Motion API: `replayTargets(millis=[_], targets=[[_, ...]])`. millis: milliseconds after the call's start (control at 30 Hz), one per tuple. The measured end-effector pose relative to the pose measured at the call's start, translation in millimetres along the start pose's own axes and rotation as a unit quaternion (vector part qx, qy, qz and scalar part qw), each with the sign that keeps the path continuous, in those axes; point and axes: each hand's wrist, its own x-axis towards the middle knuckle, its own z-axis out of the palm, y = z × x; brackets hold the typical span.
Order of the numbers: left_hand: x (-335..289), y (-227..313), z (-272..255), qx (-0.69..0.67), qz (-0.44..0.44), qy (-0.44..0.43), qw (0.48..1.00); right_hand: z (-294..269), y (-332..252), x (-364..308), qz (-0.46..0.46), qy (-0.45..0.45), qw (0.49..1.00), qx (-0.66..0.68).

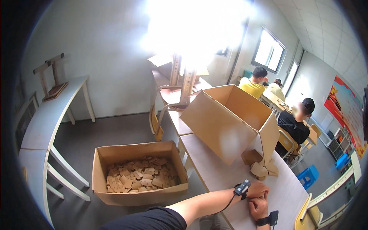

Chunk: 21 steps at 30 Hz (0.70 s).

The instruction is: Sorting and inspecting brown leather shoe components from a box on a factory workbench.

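Observation:
My left hand (257,189) rests on the pale table (214,168), fingers curled, a small black device strapped at its wrist. Just below it my right hand (259,208) lies on the same table, also with a black wrist device, touching the left hand. Neither holds anything that I can see. Beyond them a few small folded cardboard pieces (259,164) lie on the table by a large open cardboard box (230,122), which is tipped on its side.
On the floor to my left stands an open cardboard box (140,174) full of several small cardboard pieces. A white curved table (46,119) is further left. Three people sit at tables at the right. A blue stool (308,176) stands there.

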Motion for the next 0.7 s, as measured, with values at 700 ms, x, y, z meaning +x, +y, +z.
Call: replayTargets(millis=[700], targets=[[-5,21,-16,0.004,0.006,-0.034,0.999,-3,3,-4,-0.011,-0.014,1.0,0.005]])
